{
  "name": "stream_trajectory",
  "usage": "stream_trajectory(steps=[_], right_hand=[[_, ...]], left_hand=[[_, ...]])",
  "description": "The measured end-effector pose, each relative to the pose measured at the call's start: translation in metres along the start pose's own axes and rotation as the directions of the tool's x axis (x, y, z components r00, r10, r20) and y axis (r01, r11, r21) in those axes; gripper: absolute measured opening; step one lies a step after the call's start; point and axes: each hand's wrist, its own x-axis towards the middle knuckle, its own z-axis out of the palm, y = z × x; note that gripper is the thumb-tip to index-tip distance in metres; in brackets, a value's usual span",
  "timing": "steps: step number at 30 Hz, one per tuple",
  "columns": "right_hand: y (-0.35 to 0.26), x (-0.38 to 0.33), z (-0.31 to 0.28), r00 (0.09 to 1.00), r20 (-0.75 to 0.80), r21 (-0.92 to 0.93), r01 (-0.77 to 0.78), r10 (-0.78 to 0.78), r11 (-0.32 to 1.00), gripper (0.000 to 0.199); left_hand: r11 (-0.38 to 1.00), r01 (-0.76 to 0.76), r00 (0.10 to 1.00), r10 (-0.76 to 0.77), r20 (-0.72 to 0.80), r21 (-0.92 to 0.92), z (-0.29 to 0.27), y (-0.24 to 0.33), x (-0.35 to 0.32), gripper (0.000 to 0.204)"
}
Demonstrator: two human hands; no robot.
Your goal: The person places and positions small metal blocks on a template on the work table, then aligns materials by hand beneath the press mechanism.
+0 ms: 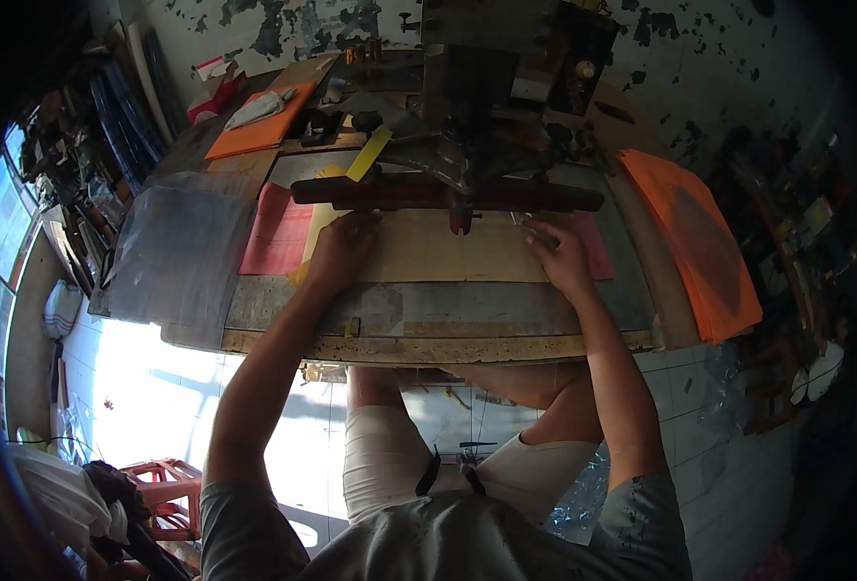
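Note:
A beige sheet [448,254] lies flat on the worktable, its far edge near the dark horizontal bar [545,197] of a machine. Over the sheet's left end rests my left hand [345,248], its fingers curled together by the bar; what they hold, if anything, is hidden. At the right end my right hand [561,254] touches the sheet, thumb and forefinger apart. A small shiny piece [520,219] sits by those fingertips. Red-pink sheets [278,232] show left of my left hand, and a pink edge [593,242] shows beyond my right hand.
Clear plastic sheets [177,257] cover the table's left side. A stack of orange sheets [695,247] overhangs the right edge. More orange sheets [259,124] with a pale cloth [260,108] lie at the far left. A yellow strip [369,153] hangs near the bar.

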Motion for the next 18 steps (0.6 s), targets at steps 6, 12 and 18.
stream_trajectory(steps=[6, 12, 18], right_hand=[[0.000, -0.001, -0.005, 0.999, -0.011, -0.068, -0.053, 0.053, 0.996, 0.025], [-0.010, -0.003, -0.001, 0.990, -0.091, -0.248, 0.079, -0.105, 0.965, 0.019], [-0.014, -0.006, 0.000, 0.952, -0.058, -0.305, 0.270, -0.301, 0.913, 0.021]], left_hand=[[0.997, 0.072, 0.997, -0.072, -0.008, 0.005, 0.000, 0.002, -0.001, 0.028], [0.986, -0.119, 0.991, 0.124, -0.041, 0.115, 0.003, 0.002, -0.001, 0.030], [0.911, -0.195, 0.981, 0.185, 0.063, 0.364, 0.001, 0.013, -0.006, 0.027]])
